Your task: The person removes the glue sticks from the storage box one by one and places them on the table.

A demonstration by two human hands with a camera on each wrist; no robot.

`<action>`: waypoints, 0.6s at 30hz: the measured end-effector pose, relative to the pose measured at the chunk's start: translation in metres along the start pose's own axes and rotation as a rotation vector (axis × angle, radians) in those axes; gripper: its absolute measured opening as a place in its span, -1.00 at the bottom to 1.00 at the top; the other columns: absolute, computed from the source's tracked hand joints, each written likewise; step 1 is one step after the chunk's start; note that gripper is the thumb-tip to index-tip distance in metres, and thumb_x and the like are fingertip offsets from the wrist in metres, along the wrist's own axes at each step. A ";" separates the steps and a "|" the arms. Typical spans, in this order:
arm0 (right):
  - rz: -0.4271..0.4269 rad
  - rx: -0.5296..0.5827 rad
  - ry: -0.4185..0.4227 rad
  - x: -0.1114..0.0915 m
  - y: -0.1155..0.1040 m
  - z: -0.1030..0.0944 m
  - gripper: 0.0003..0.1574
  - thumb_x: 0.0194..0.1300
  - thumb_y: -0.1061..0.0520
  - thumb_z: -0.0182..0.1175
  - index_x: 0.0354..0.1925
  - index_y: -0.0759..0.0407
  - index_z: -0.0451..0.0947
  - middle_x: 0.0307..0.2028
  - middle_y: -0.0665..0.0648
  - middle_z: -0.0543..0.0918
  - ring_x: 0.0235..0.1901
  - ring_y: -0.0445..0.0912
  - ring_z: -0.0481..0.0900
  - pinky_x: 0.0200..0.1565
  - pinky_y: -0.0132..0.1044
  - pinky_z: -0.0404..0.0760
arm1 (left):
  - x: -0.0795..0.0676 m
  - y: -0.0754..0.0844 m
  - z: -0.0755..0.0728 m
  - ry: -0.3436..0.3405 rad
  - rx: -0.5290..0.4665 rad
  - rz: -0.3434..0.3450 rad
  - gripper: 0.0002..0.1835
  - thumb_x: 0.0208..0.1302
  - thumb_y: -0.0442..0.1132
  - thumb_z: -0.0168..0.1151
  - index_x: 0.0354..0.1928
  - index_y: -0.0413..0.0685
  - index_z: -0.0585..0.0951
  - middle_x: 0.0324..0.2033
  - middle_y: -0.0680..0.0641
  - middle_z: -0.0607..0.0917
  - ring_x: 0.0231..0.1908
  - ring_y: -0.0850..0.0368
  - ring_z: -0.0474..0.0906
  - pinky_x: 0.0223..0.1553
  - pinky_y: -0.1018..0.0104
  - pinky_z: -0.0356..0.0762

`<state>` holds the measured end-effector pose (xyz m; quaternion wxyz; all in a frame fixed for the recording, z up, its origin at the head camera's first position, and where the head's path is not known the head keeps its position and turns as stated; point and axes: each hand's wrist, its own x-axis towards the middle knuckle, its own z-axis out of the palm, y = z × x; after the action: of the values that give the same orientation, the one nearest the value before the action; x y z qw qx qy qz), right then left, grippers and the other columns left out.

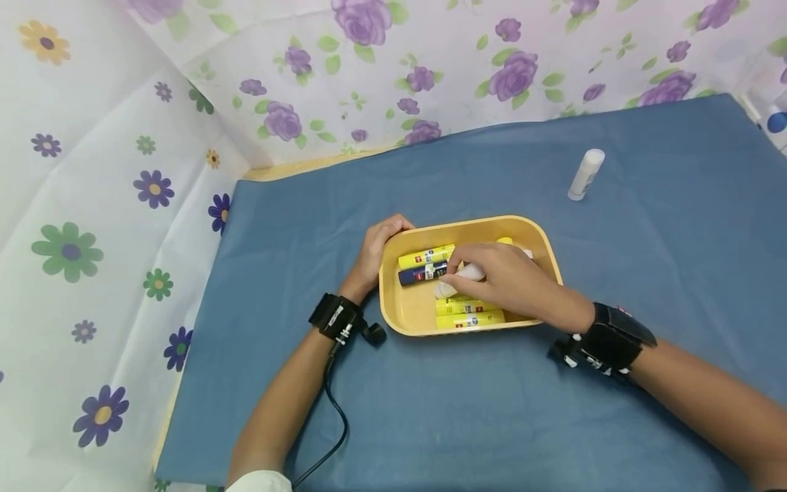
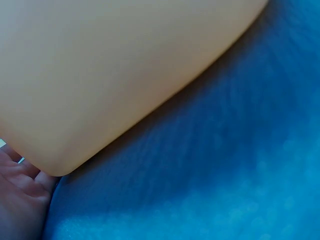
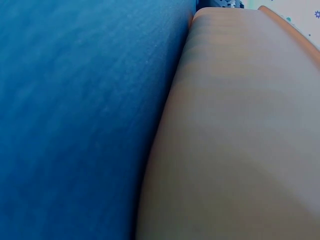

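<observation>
A yellow plastic bin [image 1: 406, 311] holds several glue sticks, among them a yellow one [image 1: 427, 257], a dark blue one [image 1: 424, 273] and another yellow one [image 1: 470, 320] near the front wall. My right hand [image 1: 507, 277] reaches into the bin from the right and grips a white glue stick [image 1: 468, 272] between thumb and fingers. The hand hides part of the bin's contents. At the bin's back left corner, my left hand [image 1: 376, 249] holds the outer wall, its fingers bent round the corner. In the left wrist view, the left hand [image 2: 22, 195] shows beside the bin's corner.
Another white glue stick [image 1: 587, 175] stands on the blue tablecloth [image 1: 295, 225], behind and to the right of the bin. Flower-patterned sheets [image 1: 381, 75] line the back and left sides of the table. A black cable [image 1: 338, 410] runs from the left wrist camera.
</observation>
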<state>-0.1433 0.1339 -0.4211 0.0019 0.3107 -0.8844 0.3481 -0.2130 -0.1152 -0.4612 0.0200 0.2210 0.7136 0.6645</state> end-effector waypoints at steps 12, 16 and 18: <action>-0.060 -0.007 0.135 0.001 0.002 -0.003 -0.82 0.31 -0.28 0.16 -0.33 -0.30 0.53 -0.47 -0.30 0.56 -0.68 -0.32 0.35 -0.61 -0.34 0.35 | -0.001 0.001 -0.001 -0.010 -0.014 0.012 -0.50 0.52 -0.13 -0.17 -0.23 -0.47 0.61 -0.35 -0.30 0.58 -0.41 -0.02 0.49 -0.38 0.31 0.47; -0.070 -0.020 0.157 0.001 0.001 -0.003 -0.80 0.31 -0.28 0.17 -0.34 -0.27 0.54 -0.48 -0.29 0.56 -0.72 -0.31 0.31 -0.64 -0.33 0.31 | -0.001 0.000 -0.001 -0.001 -0.015 0.015 -0.49 0.51 -0.12 -0.17 -0.23 -0.47 0.61 -0.35 -0.27 0.59 -0.40 0.01 0.49 -0.37 0.32 0.46; -0.075 -0.018 0.169 0.001 0.001 -0.004 -0.79 0.30 -0.27 0.18 -0.35 -0.25 0.54 -0.49 -0.27 0.56 -0.72 -0.31 0.32 -0.65 -0.33 0.31 | -0.001 -0.001 -0.001 0.006 -0.010 0.020 -0.49 0.51 -0.12 -0.17 -0.24 -0.46 0.61 -0.35 -0.26 0.59 -0.39 0.01 0.49 -0.36 0.32 0.46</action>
<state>-0.1454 0.1364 -0.4187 0.0924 0.3131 -0.8719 0.3649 -0.2127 -0.1164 -0.4620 0.0122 0.2262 0.7081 0.6688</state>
